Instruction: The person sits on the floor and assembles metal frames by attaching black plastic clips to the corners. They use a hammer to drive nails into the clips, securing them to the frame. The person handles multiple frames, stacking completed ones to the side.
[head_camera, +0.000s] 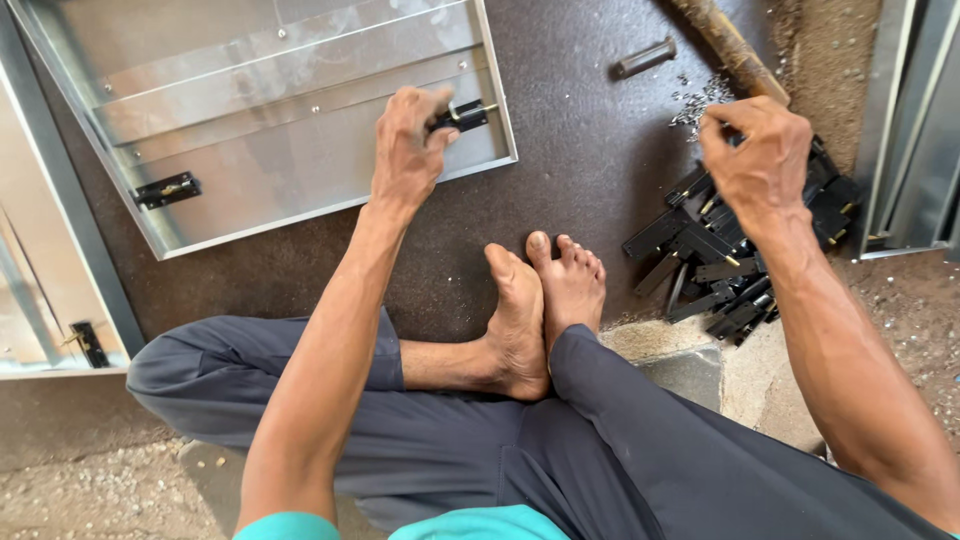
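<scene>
A large metal panel (290, 110) lies on the dark mat (580, 170), and right of it sits a pile of black latches (720, 260). The left hand (408, 145) rests at the panel's near right corner, fingers pinched on a black latch (465, 115) held against the panel. The right hand (760, 160) is over the pile, well right of the panel, fingers curled together; whether it holds anything I cannot tell.

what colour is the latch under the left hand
Black with a brass-coloured bolt; the latch shows best in the head view.
</scene>
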